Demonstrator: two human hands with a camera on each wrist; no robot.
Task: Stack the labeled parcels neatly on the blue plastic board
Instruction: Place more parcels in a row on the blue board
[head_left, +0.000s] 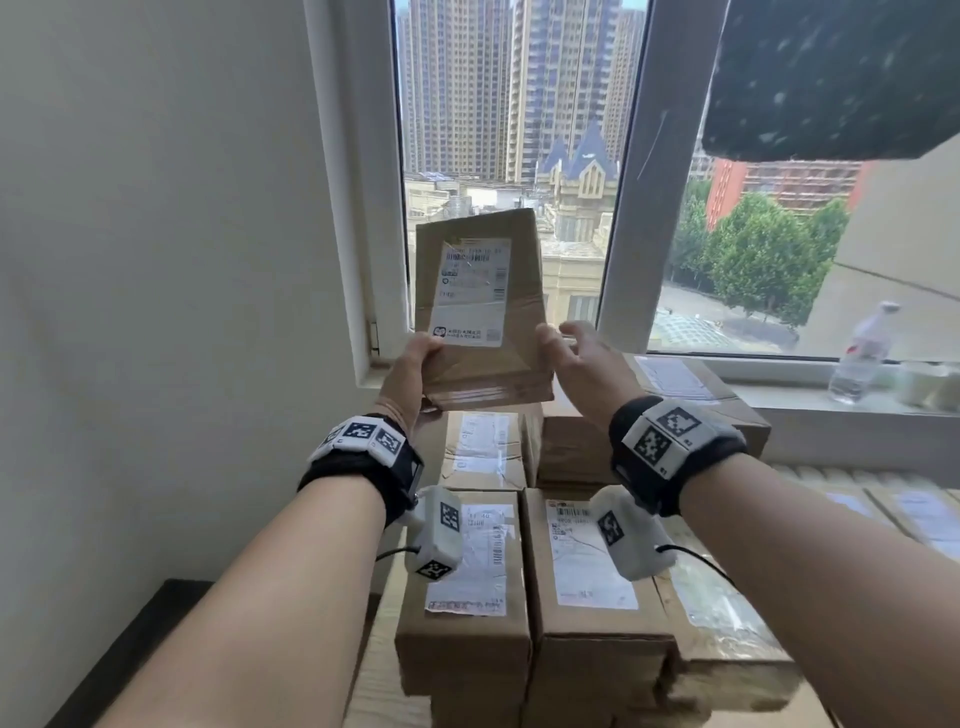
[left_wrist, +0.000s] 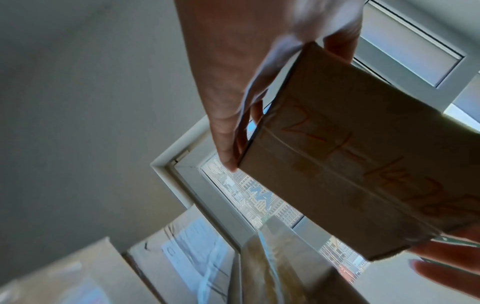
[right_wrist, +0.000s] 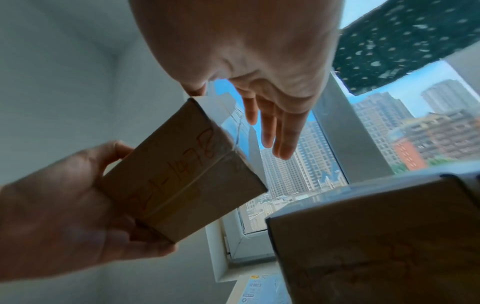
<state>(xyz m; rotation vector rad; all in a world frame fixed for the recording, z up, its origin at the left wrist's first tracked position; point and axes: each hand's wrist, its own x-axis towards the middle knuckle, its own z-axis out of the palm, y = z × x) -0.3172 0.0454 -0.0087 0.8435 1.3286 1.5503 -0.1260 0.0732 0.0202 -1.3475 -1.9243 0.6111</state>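
A brown cardboard parcel (head_left: 480, 306) with a white shipping label is held up in front of the window, label facing me. My left hand (head_left: 410, 374) grips its lower left corner, thumb on the front and fingers behind. The left wrist view shows that hand (left_wrist: 233, 82) on the parcel (left_wrist: 350, 164), whose end bears orange handwriting. My right hand (head_left: 582, 358) hovers at the parcel's right edge, fingers straight and spread, thumb close to the edge. From the right wrist, the right hand (right_wrist: 272, 102) holds nothing beside the parcel (right_wrist: 182, 181). No blue board is in view.
Below my arms lie several labeled brown parcels (head_left: 467, 571) packed side by side, with more (head_left: 691, 395) stacked by the windowsill. A plastic water bottle (head_left: 862, 353) stands on the sill at right. A dark speckled object (head_left: 831, 78) hangs at upper right. A plain wall fills the left.
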